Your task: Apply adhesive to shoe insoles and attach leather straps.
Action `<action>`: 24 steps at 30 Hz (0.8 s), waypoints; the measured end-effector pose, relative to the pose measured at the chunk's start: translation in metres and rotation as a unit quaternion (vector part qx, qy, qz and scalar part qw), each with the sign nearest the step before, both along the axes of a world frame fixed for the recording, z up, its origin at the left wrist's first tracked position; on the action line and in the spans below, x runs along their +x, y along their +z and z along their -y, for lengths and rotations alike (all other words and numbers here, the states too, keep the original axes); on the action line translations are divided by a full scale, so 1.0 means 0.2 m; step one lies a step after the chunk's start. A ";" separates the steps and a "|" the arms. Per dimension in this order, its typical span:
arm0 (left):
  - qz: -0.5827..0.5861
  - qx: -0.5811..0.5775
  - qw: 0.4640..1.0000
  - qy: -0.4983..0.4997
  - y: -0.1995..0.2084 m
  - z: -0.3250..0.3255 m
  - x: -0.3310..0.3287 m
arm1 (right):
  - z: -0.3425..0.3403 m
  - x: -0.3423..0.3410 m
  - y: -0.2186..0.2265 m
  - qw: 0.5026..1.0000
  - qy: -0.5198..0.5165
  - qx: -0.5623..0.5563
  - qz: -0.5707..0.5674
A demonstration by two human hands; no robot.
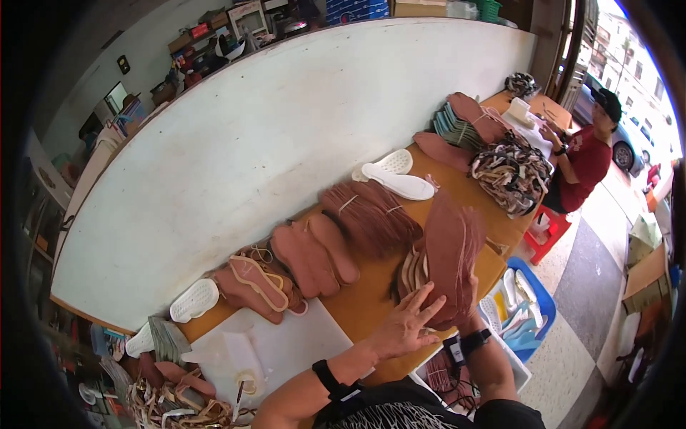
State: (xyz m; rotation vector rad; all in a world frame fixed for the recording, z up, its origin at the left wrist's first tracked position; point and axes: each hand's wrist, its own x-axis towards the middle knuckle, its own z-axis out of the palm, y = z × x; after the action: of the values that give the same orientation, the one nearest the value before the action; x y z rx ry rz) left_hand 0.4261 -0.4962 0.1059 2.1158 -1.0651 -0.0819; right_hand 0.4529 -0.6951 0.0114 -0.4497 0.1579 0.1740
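Observation:
A thick bundle of reddish-brown insoles stands tilted over the table's near edge. My right hand grips it along its right side, most of its fingers hidden behind the bundle. Spread fingers of my left hand rest against the lower left of the same bundle. Beside it, partly covered, is a pile of pieces with pale edges. Farther left lie a tied bundle of brown insoles, more loose brown insoles, and a brown insole with a pale-outlined shape on it.
A white board holds a glue container with a brush. White soles lie by the wall. Right of me are a white crate and a blue tub of soles. Beyond the strap heap, a person in red works seated.

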 end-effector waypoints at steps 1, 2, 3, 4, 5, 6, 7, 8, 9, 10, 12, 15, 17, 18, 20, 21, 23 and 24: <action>-0.008 -0.013 1.000 0.004 -0.02 0.00 0.03 | 0.01 0.05 0.03 0.999 -0.017 -0.048 0.000; -0.017 -0.026 0.999 0.010 -0.03 -0.01 0.05 | -0.02 0.09 0.10 0.999 -0.009 -0.047 -0.002; -0.024 -0.053 0.998 0.024 -0.03 -0.02 0.07 | -0.06 0.13 0.20 0.994 -0.012 -0.107 0.033; -0.027 -0.053 0.998 0.031 -0.04 -0.03 0.10 | -0.10 0.17 0.28 0.984 -0.015 -0.165 0.069; -0.028 -0.080 0.995 0.049 -0.05 -0.05 0.12 | -0.11 0.22 0.32 0.979 -0.004 -0.170 0.110; -0.029 -0.105 0.992 0.067 -0.05 -0.07 0.14 | -0.12 0.28 0.30 0.979 0.002 -0.170 0.109; -0.022 -0.079 0.993 0.079 -0.04 -0.10 0.16 | -0.12 0.35 0.25 0.982 0.046 -0.156 0.098; -0.023 -0.076 0.993 0.090 -0.08 -0.13 0.17 | -0.16 0.41 0.22 0.982 0.094 -0.138 0.087; -0.045 -0.114 0.986 0.114 -0.12 -0.16 0.18 | -0.22 0.46 0.24 0.983 0.142 -0.087 0.082; -0.065 -0.152 0.977 0.137 -0.17 -0.18 0.19 | -0.27 0.53 0.23 0.982 0.149 -0.085 0.080; -0.063 -0.153 0.973 0.158 -0.19 -0.24 0.23 | -0.36 0.67 0.21 0.955 0.210 -0.165 0.128; -0.074 -0.203 0.936 0.276 -0.32 -0.37 0.31 | -0.60 0.79 0.28 0.917 0.242 -0.273 0.162; -0.163 -0.260 0.901 0.306 -0.51 -0.52 0.42 | -0.83 0.84 0.27 0.879 0.225 -0.398 0.134; -0.259 -0.321 0.857 0.308 -0.51 -0.54 0.47 | -0.87 0.86 0.24 0.824 0.184 -0.528 0.093; -0.374 -0.311 0.816 0.312 -0.46 -0.52 0.47 | -0.92 0.91 0.14 0.588 0.138 -0.795 0.057; -0.482 -0.295 0.764 0.311 -0.42 -0.52 0.48 | -0.94 0.90 0.11 0.575 0.122 -0.807 0.055; -0.447 -0.347 0.756 0.330 -0.53 -0.48 0.50 | -0.96 0.92 0.11 0.578 0.131 -0.804 0.046; -0.410 -0.397 0.744 0.349 -0.62 -0.47 0.51 | -0.97 0.91 0.12 0.584 0.141 -0.799 0.036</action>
State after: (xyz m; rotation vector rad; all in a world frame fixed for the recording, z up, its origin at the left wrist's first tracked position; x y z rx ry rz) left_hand 0.5277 -0.4016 -0.0186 1.2877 0.2591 -0.1429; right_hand 0.6356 -0.5003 0.0349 -2.3441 0.1222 0.2960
